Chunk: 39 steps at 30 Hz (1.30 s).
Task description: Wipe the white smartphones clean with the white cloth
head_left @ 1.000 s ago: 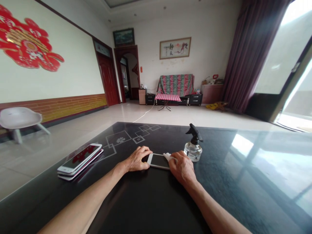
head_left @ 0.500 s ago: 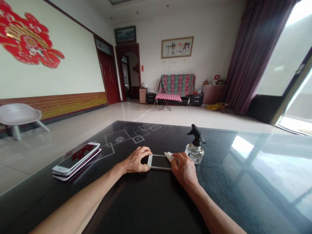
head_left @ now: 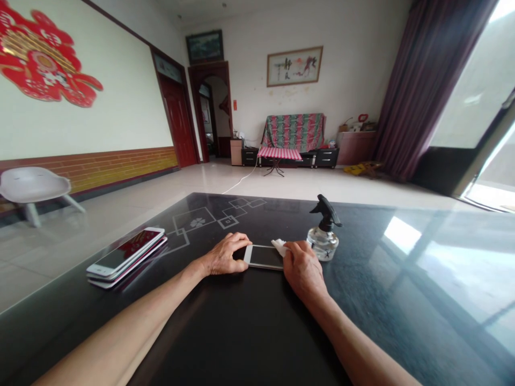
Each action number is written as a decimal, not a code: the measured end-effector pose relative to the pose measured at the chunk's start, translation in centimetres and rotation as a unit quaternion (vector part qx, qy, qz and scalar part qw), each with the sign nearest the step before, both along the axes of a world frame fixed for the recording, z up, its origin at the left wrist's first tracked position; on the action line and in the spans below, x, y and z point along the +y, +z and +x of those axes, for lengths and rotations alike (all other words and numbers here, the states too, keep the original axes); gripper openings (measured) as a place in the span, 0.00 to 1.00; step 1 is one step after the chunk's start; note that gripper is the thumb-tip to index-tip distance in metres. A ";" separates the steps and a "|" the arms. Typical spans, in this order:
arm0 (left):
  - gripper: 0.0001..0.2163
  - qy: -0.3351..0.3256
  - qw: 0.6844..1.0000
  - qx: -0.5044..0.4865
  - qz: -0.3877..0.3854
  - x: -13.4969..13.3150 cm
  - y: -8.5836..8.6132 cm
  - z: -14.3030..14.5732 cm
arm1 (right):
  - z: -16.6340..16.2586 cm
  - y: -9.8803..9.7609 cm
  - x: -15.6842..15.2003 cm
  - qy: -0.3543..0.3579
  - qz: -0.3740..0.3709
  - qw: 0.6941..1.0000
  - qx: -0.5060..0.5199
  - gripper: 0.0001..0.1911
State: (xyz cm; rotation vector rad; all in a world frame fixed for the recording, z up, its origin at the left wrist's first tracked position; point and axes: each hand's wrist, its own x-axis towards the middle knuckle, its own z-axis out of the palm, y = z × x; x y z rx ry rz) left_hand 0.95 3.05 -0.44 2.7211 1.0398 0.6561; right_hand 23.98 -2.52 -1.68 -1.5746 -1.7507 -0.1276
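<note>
A white-framed smartphone (head_left: 264,257) lies screen up on the dark glossy table (head_left: 241,327) in front of me. My left hand (head_left: 227,254) grips its left end between thumb and fingers. At the phone's right end, my right hand (head_left: 303,268) is closed on a crumpled white tissue (head_left: 278,246), which sticks out past the fingertips over the screen. That hand covers the right end of the phone. Just beyond it stands a clear spray bottle (head_left: 323,242) with a black trigger head, apart from the fingers.
Several phones (head_left: 126,256) lie stacked on the table's left side. White squares and a flower pattern (head_left: 197,221) mark the tabletop. A white chair (head_left: 35,185) stands on the floor at left, and a small table with a striped cover (head_left: 279,154) farther back.
The view has tilted down slightly, so everything sits a little differently in the picture. Both hands keep their hold, and the tissue remains at the phone's right part.
</note>
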 end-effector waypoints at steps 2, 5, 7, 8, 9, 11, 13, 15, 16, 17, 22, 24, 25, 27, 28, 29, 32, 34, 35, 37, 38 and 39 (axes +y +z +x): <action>0.23 0.003 1.000 -0.003 0.007 0.1 -0.1 0.0 | 0.0 -0.1 0.0 0.000 0.004 1.000 -0.016 0.13; 0.23 0.000 1.000 0.004 0.013 0.2 -0.1 0.0 | -0.1 -0.1 0.1 -0.005 0.010 1.000 -0.026 0.13; 0.23 -0.005 1.000 0.016 0.010 0.2 0.0 -0.1 | -0.1 0.0 0.0 -0.012 0.012 1.000 -0.018 0.12; 0.23 -0.006 1.000 0.019 0.009 0.2 0.0 -0.1 | -0.1 0.1 -0.2 -0.015 0.010 1.000 -0.012 0.11; 0.23 -0.004 1.000 0.019 0.009 0.2 0.0 0.0 | -0.1 0.2 -0.4 -0.016 0.006 1.000 -0.005 0.11; 0.24 -0.001 1.000 0.016 0.010 0.2 -0.1 0.0 | -0.2 0.4 -0.8 -0.010 0.001 1.000 0.007 0.09; 0.24 0.002 1.000 0.010 0.012 0.3 -0.1 -0.1 | -0.3 0.6 -1.3 0.004 0.001 1.000 0.009 0.09; 0.24 0.001 1.000 0.009 0.008 0.3 -0.1 -0.1 | -0.4 0.7 -1.7 0.018 0.003 1.000 0.001 0.09; 0.24 -0.002 1.000 0.011 0.006 0.3 -0.1 -0.1 | -0.4 0.7 -1.8 0.023 0.002 1.000 -0.002 0.09; 0.23 -0.004 1.000 0.011 0.002 0.3 0.0 -0.2 | -0.4 0.7 -1.8 0.024 0.003 1.000 -0.002 0.09; 0.22 -0.010 1.000 0.004 -0.015 0.4 0.2 -0.2 | -0.1 0.5 -1.3 0.000 0.018 1.000 0.004 0.11; 0.21 -0.008 1.000 0.000 -0.017 0.4 0.2 -0.2 | -0.1 0.4 -1.2 -0.002 0.016 1.000 -0.006 0.11; 0.21 -0.008 1.000 -0.003 -0.016 0.5 0.1 -0.2 | -0.1 0.4 -1.2 0.000 0.015 1.000 -0.012 0.11; 0.22 -0.007 1.000 -0.010 -0.014 0.5 0.0 -0.2 | -0.3 0.4 -1.2 0.008 0.019 0.999 -0.025 0.10; 0.22 -0.007 1.000 -0.014 -0.013 0.6 0.0 -0.3 | -0.4 0.4 -1.3 0.016 0.023 0.999 -0.032 0.10; 0.22 -0.008 1.000 -0.017 -0.011 0.7 -0.1 -0.3 | -0.5 0.4 -1.3 0.027 0.028 0.999 -0.038 0.09; 0.23 -0.010 1.000 -0.024 -0.009 0.8 -0.2 -0.3 | -0.7 0.4 -1.5 0.069 0.038 0.996 -0.048 0.10; 0.23 -0.009 1.000 -0.026 -0.011 0.8 -0.2 -0.3 | -0.8 0.4 -1.5 0.096 0.043 0.993 -0.053 0.10; 0.23 -0.009 1.000 -0.026 -0.013 0.8 -0.2 -0.3 | -0.9 0.5 -1.5 0.109 0.045 0.991 -0.057 0.11; 0.23 -0.009 0.999 -0.027 -0.015 0.8 -0.2 -0.4 | -1.0 0.6 -1.4 0.136 0.047 0.987 -0.069 0.12; 0.23 -0.009 0.999 -0.028 -0.015 0.8 -0.2 -0.4 | -1.0 0.6 -1.4 0.147 0.046 0.985 -0.077 0.13; 0.23 -0.009 0.999 -0.029 -0.015 0.8 -0.3 -0.4 | -1.0 0.7 -1.3 0.156 0.044 0.983 -0.084 0.13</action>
